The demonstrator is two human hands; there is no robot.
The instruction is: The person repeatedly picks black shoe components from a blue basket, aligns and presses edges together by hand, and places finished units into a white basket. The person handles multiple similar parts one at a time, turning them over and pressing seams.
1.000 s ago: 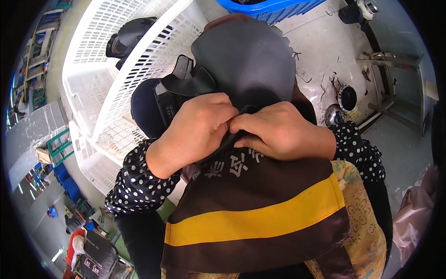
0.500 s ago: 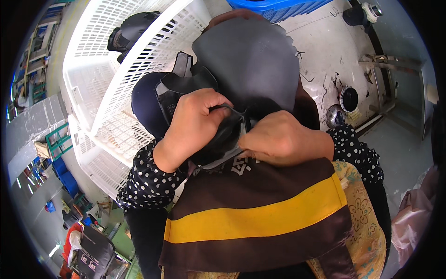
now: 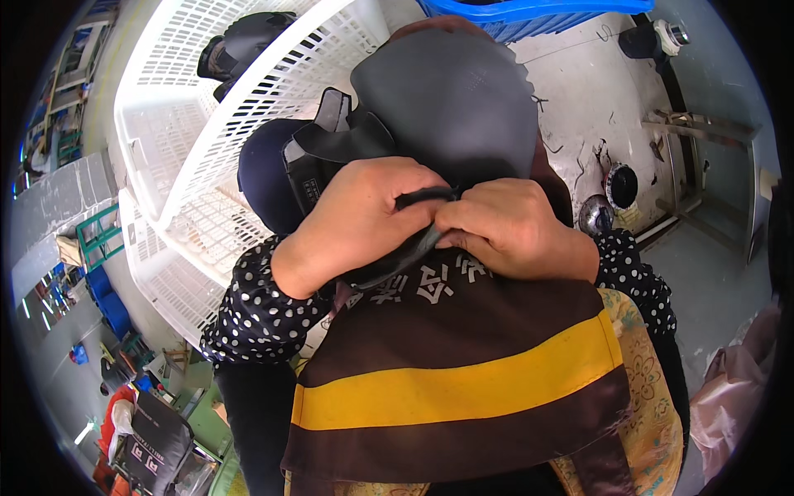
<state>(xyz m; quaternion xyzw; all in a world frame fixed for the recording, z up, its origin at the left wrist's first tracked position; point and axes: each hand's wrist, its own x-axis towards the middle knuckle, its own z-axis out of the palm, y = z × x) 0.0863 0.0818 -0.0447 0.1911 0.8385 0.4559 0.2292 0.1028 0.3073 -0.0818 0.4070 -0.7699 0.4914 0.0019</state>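
overall, a white perforated basket point(image 3: 356, 33) stands at upper left, beyond a brown apron point(image 3: 463, 331) with a yellow band. past the apron lies a rounded dark-grey sheet point(image 3: 451, 91). the left hand point(image 3: 372, 215) and right hand point(image 3: 517, 227) meet just short of it, thumbs and bent fingers pinching a black pliable piece point(image 3: 418, 248), which sits between them, partly hidden, by the apron's far edge.
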